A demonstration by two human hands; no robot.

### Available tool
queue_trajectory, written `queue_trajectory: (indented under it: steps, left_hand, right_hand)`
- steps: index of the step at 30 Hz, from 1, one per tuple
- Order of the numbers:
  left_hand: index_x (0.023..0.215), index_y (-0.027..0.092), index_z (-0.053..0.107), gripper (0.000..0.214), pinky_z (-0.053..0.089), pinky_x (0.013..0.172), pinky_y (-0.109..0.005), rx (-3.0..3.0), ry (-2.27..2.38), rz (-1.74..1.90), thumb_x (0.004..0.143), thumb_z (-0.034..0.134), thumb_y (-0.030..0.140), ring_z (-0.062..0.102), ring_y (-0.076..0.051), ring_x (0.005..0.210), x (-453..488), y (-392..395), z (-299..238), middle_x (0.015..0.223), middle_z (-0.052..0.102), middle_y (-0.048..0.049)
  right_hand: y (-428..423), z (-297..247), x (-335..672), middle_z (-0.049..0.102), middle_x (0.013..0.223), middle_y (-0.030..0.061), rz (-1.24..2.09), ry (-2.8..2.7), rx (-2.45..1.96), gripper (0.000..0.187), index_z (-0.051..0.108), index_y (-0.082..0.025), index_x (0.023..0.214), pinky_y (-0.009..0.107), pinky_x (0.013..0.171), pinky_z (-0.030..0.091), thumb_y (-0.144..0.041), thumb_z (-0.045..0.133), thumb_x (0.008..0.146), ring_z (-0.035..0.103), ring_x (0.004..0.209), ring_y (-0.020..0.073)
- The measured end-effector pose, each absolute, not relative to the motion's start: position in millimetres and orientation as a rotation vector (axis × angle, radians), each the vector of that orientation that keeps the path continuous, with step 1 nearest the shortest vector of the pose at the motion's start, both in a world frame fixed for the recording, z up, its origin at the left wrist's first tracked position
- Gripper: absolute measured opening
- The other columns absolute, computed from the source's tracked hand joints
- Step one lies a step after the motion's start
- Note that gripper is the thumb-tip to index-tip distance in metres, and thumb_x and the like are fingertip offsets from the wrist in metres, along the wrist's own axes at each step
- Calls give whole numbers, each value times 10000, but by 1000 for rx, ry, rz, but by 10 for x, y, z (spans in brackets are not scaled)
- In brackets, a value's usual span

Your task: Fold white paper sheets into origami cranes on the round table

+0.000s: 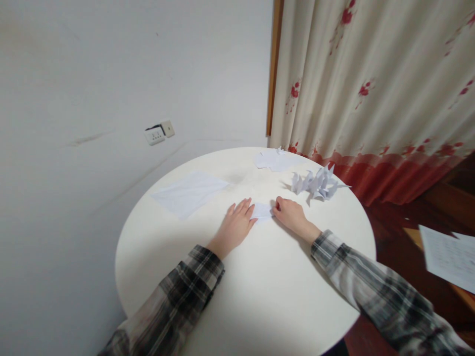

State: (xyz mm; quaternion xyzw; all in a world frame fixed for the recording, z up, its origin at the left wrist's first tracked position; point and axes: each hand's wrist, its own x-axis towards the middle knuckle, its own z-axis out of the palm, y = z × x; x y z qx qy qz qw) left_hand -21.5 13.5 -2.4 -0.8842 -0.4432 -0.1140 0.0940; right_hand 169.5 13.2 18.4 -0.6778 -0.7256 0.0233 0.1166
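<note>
A small folded piece of white paper lies on the round white table. My left hand lies flat with fingers stretched out, its fingertips pressing the paper's left edge. My right hand has its fingers curled and pinched on the paper's right edge. Both arms wear plaid sleeves.
A flat white sheet lies at the table's left. Several folded paper cranes stand at the back right, with crumpled paper behind them. A flowered curtain hangs at right, a wall socket at left. Printed papers lie at far right.
</note>
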Motion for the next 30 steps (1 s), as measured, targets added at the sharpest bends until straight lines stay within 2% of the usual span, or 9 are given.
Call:
queue_trajectory:
  steps: [5, 11, 18, 25, 30]
  left_hand:
    - [1179, 168, 511, 322, 369, 958, -366, -2662, -1138, -323, 888, 382, 219, 448, -205, 1188, -203, 178, -8, 1308, 479, -91]
    - [1052, 162, 593, 245, 436, 851, -306, -2698, -1132, -358, 846, 461, 164, 577, -178, 982, -187, 170, 62, 1079, 641, -65]
    - [956, 150, 612, 195, 438, 788, -290, -2712, -1181, -354, 827, 466, 137, 563, -184, 900, -173, 122, 168, 941, 648, -65]
    - [862, 149, 617, 220, 433, 725, -297, -2609, -1341, -401, 871, 400, 188, 556, -197, 837, -193, 105, 211, 842, 623, -70]
    - [903, 147, 612, 238, 427, 764, -293, -2499, -1545, -777, 872, 387, 219, 562, -197, 871, -224, 142, 181, 888, 635, -77]
  right_hand:
    - [128, 170, 1690, 649, 867, 90, 35, -2147, -1990, 142, 528, -158, 879, 254, 595, 315, -250, 432, 830, 590, 765, 189]
    - [120, 146, 1702, 655, 840, 55, -34, -2160, -1917, 116, 523, -169, 835, 253, 558, 273, -247, 438, 818, 590, 734, 180]
    - [121, 150, 1698, 653, 803, 45, -7, -2130, -1881, 108, 542, -173, 809, 251, 545, 256, -244, 461, 809, 581, 706, 167]
    - [113, 145, 1691, 620, 696, 16, 21, -1984, -1691, 149, 530, -186, 775, 233, 527, 243, -285, 436, 833, 519, 608, 132]
    - [109, 177, 1710, 549, 608, -1, 16, -1870, -1561, 271, 493, -188, 682, 236, 531, 246, -344, 375, 869, 453, 552, 121]
